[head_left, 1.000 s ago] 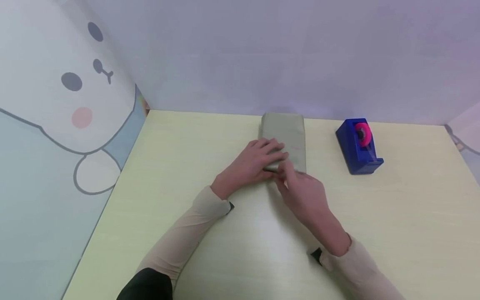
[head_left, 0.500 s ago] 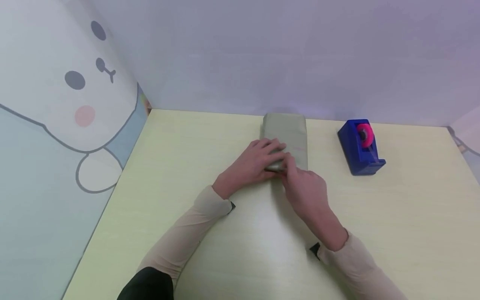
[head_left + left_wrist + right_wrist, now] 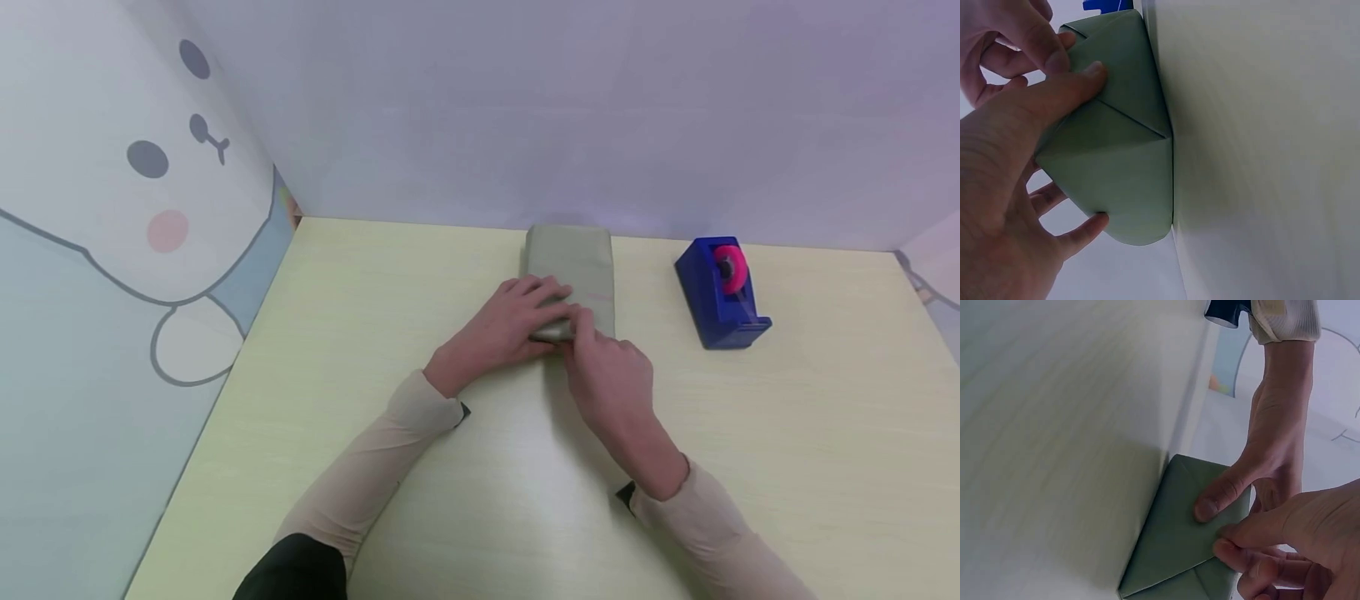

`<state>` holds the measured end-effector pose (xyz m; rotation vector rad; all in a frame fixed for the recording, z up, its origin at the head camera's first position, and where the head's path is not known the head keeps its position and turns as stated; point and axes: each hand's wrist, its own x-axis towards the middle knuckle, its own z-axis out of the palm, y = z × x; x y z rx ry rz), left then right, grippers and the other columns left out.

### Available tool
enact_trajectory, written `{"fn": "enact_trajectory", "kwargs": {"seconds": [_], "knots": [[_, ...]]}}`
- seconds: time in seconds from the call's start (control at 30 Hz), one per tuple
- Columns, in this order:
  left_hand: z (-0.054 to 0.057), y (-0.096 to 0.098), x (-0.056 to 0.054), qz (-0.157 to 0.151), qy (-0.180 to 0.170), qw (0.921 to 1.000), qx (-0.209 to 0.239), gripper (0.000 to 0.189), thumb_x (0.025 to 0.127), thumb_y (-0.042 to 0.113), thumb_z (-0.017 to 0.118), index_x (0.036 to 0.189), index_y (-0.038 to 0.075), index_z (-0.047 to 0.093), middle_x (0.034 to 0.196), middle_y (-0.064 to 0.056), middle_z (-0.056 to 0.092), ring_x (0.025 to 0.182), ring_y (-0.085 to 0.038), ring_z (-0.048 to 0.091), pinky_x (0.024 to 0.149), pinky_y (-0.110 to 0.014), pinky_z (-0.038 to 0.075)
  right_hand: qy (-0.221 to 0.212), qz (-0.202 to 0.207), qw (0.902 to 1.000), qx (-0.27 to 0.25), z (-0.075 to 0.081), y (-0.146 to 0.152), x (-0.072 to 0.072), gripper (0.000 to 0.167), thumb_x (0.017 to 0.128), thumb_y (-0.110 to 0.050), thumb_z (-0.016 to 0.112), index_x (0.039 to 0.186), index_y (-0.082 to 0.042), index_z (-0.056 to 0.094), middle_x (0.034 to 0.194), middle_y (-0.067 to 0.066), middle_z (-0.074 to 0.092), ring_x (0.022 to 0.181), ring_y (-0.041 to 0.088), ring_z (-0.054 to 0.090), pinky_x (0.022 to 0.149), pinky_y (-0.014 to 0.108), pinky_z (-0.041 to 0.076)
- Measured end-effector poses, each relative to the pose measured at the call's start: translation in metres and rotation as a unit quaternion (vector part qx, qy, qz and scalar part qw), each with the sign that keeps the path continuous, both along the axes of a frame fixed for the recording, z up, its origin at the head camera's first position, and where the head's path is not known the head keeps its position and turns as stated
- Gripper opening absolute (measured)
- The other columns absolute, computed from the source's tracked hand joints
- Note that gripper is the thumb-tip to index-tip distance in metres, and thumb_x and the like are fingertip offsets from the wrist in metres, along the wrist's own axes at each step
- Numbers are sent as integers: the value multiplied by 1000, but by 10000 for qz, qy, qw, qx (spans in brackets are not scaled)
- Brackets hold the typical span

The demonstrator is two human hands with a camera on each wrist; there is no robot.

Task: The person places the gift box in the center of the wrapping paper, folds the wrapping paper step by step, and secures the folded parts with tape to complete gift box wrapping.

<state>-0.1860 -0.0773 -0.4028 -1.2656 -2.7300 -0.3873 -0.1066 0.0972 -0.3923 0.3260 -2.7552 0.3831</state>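
A box wrapped in plain grey-green paper (image 3: 572, 258) lies on the table against the back wall. Its near end has folded, overlapping flaps, seen in the left wrist view on the paper-wrapped box (image 3: 1125, 165). My left hand (image 3: 498, 329) holds the box's near left part, its fingers spread over the top and its thumb pressed on the folded end. Beside that thumb, my right hand (image 3: 615, 383) has thumb and curled index finger together at the upper edge of the end. Whether a small strip of tape lies under these fingertips is hidden.
A blue tape dispenser (image 3: 716, 304) with a pink-cored roll stands to the right of the box. The pale wooden table (image 3: 825, 400) meets a lilac wall (image 3: 480, 117) at the back. A cartoon-printed panel (image 3: 75, 333) borders the left side.
My right hand has shifted slightly to the right and up, and its index finger now presses closer on the box's end edge. The left hand and the box stay in place.
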Motion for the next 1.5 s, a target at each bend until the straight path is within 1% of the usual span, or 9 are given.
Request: {"fn": "enact_trajectory", "kwargs": {"seconds": [0.1, 0.3, 0.43, 0.57, 0.8, 0.97, 1.13, 1.37, 1.5], "knots": [[-1, 0, -1, 19, 3, 10000, -22, 54, 93, 44, 77, 143, 30, 61, 151, 0, 55, 139, -25, 48, 113, -48, 43, 165, -14, 9998, 94, 1, 2, -1, 32, 93, -19, 79, 103, -4, 52, 59, 13, 62, 46, 36, 55, 42, 43, 40], [-1, 1, 0, 28, 42, 9999, -119, 56, 93, 45, 77, 144, 31, 60, 152, 1, 55, 140, -24, 47, 113, -48, 43, 352, 212, 9985, 364, -1, 8, -5, 36, 92, -24, 81, 99, -3, 52, 63, 12, 63, 56, 34, 63, 53, 40, 43], [0, 0, 0, -26, 55, 9998, -185, 55, 95, 47, 74, 145, 30, 60, 152, 1, 54, 140, -24, 47, 113, -47, 44, 608, 398, 9968, 328, -6, 11, -6, 38, 91, -24, 83, 93, -2, 51, 66, 13, 63, 59, 34, 62, 55, 38, 39], [1, -3, -1, -80, 22, 9998, -153, 54, 97, 49, 71, 146, 30, 60, 153, 2, 54, 141, -22, 46, 112, -45, 43, 812, 494, 9953, 208, -10, 14, -7, 38, 89, -22, 85, 91, -2, 52, 64, 14, 62, 60, 33, 61, 55, 37, 38], [-1, -5, -3, -153, -58, 9999, 23, 52, 98, 49, 69, 146, 30, 61, 152, 2, 55, 140, -22, 46, 112, -45, 43, 826, 506, 9952, 114, -13, 17, -8, 36, 88, -22, 85, 93, -3, 55, 65, 15, 64, 63, 34, 60, 59, 39, 38], [0, -4, -2, -124, -123, 9998, -6, 51, 100, 47, 67, 147, 29, 60, 152, 1, 55, 141, -23, 46, 114, -45, 41, 844, 506, 9951, 87, -13, 19, -9, 38, 87, -24, 86, 93, -3, 55, 65, 16, 63, 64, 35, 61, 59, 39, 37], [0, -4, -2, -71, -123, 9999, -43, 49, 101, 44, 67, 147, 29, 60, 153, 1, 55, 141, -23, 46, 114, -46, 41, 631, 490, 9968, 27, -11, 19, -10, 39, 87, -24, 86, 92, -2, 54, 64, 15, 61, 62, 35, 57, 59, 39, 35], [-2, 0, -2, 13, 20, 9998, -185, 50, 100, 41, 67, 148, 30, 59, 153, 2, 54, 140, -22, 45, 114, -44, 41, -44, 214, 9996, -173, -2, 19, -7, 35, 89, -20, 83, 94, -2, 53, 68, 16, 62, 65, 35, 54, 61, 41, 35], [-1, 0, -1, 40, 85, 9997, -238, 50, 100, 40, 67, 148, 29, 59, 152, 2, 55, 139, -23, 46, 113, -44, 42, -105, 237, 9995, -157, 0, 19, -6, 35, 89, -16, 82, 92, -2, 51, 71, 15, 61, 66, 36, 54, 62, 41, 35]]}}
